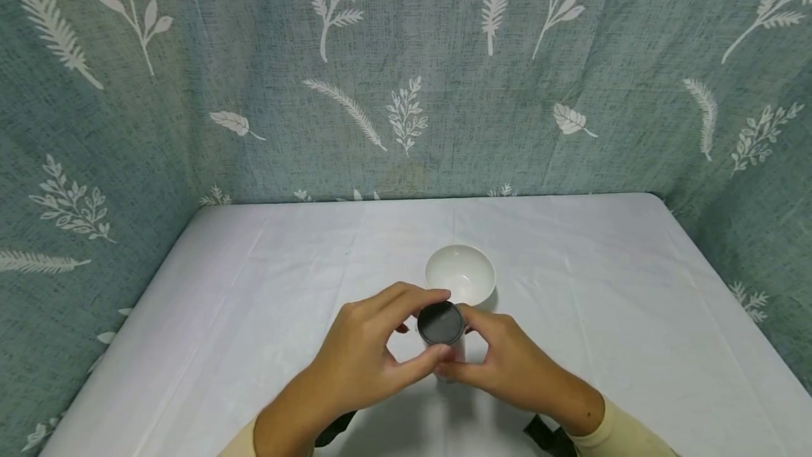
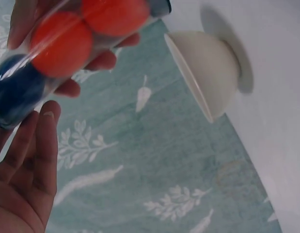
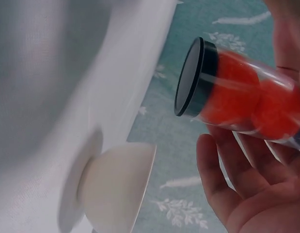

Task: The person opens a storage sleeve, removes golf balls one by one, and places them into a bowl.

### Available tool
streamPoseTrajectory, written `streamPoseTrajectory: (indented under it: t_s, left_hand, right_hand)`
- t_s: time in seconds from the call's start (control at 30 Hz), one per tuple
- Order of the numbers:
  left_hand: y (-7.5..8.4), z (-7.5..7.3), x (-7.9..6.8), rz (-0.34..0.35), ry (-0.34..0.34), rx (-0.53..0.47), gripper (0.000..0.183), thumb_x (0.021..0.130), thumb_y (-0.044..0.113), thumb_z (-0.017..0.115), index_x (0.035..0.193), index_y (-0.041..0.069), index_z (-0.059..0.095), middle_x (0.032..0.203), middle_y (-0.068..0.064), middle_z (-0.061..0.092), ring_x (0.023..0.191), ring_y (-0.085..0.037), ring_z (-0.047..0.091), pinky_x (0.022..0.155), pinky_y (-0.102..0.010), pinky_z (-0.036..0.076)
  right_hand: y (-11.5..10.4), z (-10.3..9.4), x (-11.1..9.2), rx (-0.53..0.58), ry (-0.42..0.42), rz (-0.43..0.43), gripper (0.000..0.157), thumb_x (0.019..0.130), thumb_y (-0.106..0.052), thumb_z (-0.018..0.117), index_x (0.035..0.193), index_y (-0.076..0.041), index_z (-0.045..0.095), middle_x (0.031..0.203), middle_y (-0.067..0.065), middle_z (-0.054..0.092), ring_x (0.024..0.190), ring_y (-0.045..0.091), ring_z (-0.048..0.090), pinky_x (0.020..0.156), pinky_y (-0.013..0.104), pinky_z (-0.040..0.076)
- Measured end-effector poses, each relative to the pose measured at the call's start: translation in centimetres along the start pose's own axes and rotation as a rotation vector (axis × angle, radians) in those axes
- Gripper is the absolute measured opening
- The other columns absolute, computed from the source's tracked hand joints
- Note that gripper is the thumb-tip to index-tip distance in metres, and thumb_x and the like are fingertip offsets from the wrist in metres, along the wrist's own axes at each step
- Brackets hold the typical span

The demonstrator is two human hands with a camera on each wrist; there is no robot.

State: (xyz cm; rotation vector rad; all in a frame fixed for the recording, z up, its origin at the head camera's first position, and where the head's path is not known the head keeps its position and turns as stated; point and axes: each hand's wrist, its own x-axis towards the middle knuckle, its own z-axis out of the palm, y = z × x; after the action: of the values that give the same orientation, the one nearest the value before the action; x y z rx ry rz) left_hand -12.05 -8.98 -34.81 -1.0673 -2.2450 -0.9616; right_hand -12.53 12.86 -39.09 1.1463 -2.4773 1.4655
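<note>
Both hands hold a clear plastic tube [image 3: 246, 97] in front of a white bowl [image 1: 459, 275]. Seen from the head, its round dark cap [image 1: 440, 323] faces up. My left hand [image 1: 368, 351] grips around this capped top end, thumb in front and fingers behind. Lower on the tube, my right hand [image 1: 517, 362] holds the body between thumb and fingers. Orange-red balls [image 2: 61, 44] show through the wall, with a dark blue ball [image 2: 18, 90] at the upper end. The tube's black base [image 3: 196, 77] hangs in the air above the table.
A white cloth [image 1: 304, 266] covers the table. Behind it and along both sides hangs a green-blue curtain [image 1: 444, 175] with a white leaf pattern. The bowl stands upright just beyond the hands. Dark straps [image 1: 548, 436] show near the wrists.
</note>
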Motion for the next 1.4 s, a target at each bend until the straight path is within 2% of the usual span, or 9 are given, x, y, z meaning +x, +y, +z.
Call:
streamPoseTrajectory:
  t_s: [0.13, 0.37, 0.5, 0.7, 0.87, 1.03, 1.2, 1.4]
  left_hand:
    - [-0.2, -0.2, 0.0, 0.027, -0.008, 0.088, 0.041, 0.089, 0.044, 0.073, 0.122, 0.02, 0.068, 0.099, 0.01, 0.068, 0.071, 0.0, 0.061, 0.062, -0.01, 0.047]
    - [-0.5, -0.5, 0.1, 0.119, -0.045, 0.208, 0.041, 0.088, 0.049, 0.071, 0.118, 0.021, 0.071, 0.093, 0.008, 0.065, 0.063, -0.001, 0.054, 0.054, -0.009, 0.04]
    - [-0.8, -0.7, 0.2, 0.169, -0.088, 0.24, 0.041, 0.09, 0.05, 0.069, 0.12, 0.021, 0.069, 0.093, 0.008, 0.063, 0.059, -0.001, 0.049, 0.053, -0.009, 0.035]
    - [-1.0, -0.8, 0.2, 0.208, -0.122, 0.252, 0.039, 0.093, 0.05, 0.065, 0.119, 0.021, 0.067, 0.091, 0.008, 0.061, 0.059, -0.001, 0.048, 0.053, -0.01, 0.038]
    - [-1.2, -0.8, 0.2, 0.206, -0.14, 0.275, 0.039, 0.096, 0.051, 0.061, 0.118, 0.019, 0.067, 0.09, 0.01, 0.06, 0.061, -0.001, 0.047, 0.053, -0.012, 0.039]
    - [-1.2, -0.6, 0.1, 0.178, -0.159, 0.284, 0.04, 0.097, 0.051, 0.059, 0.12, 0.019, 0.064, 0.089, 0.011, 0.061, 0.062, -0.001, 0.048, 0.054, -0.013, 0.04]
    - [-1.3, -0.4, 0.0, 0.152, -0.163, 0.283, 0.039, 0.1, 0.051, 0.054, 0.119, 0.017, 0.062, 0.087, 0.01, 0.061, 0.062, -0.001, 0.05, 0.055, -0.014, 0.043]
    - [-1.2, -0.2, -0.1, 0.108, -0.179, 0.268, 0.038, 0.102, 0.048, 0.052, 0.121, 0.016, 0.06, 0.092, 0.009, 0.063, 0.067, -0.002, 0.054, 0.059, -0.015, 0.047]
  right_hand:
    - [0.1, 0.0, 0.2, -0.026, -0.031, -0.006, 0.041, 0.09, -0.032, 0.075, 0.127, -0.025, 0.058, 0.119, -0.014, 0.067, 0.106, 0.004, 0.064, 0.091, 0.029, 0.054]
    - [0.4, -0.1, 0.0, -0.085, -0.052, 0.011, 0.043, 0.089, -0.037, 0.076, 0.127, -0.026, 0.059, 0.12, -0.017, 0.066, 0.104, 0.002, 0.062, 0.089, 0.029, 0.054]
    - [0.5, -0.4, 0.0, -0.084, -0.058, -0.014, 0.045, 0.089, -0.036, 0.076, 0.13, -0.026, 0.058, 0.122, -0.015, 0.066, 0.106, 0.003, 0.063, 0.091, 0.03, 0.054]
    - [0.5, -0.8, 0.0, -0.052, -0.078, -0.047, 0.051, 0.09, -0.034, 0.075, 0.136, -0.025, 0.055, 0.12, -0.012, 0.065, 0.099, 0.005, 0.06, 0.084, 0.029, 0.054]
    - [0.6, -0.9, -0.1, -0.045, -0.093, -0.003, 0.053, 0.089, -0.039, 0.075, 0.136, -0.027, 0.054, 0.1, -0.013, 0.06, 0.085, 0.004, 0.054, 0.071, 0.024, 0.05]
    - [0.7, -0.8, -0.1, -0.064, -0.084, 0.013, 0.038, 0.089, -0.041, 0.074, 0.119, -0.027, 0.056, 0.085, -0.012, 0.052, 0.078, 0.002, 0.053, 0.068, 0.021, 0.048]
    - [0.7, -0.8, -0.1, -0.108, -0.045, -0.032, 0.035, 0.088, -0.039, 0.075, 0.116, -0.026, 0.057, 0.083, -0.013, 0.05, 0.075, 0.0, 0.05, 0.062, 0.018, 0.045]
    - [0.7, -0.5, -0.1, -0.172, 0.024, -0.076, 0.035, 0.087, -0.036, 0.078, 0.115, -0.024, 0.06, 0.088, -0.014, 0.054, 0.079, -0.001, 0.053, 0.068, 0.017, 0.049]
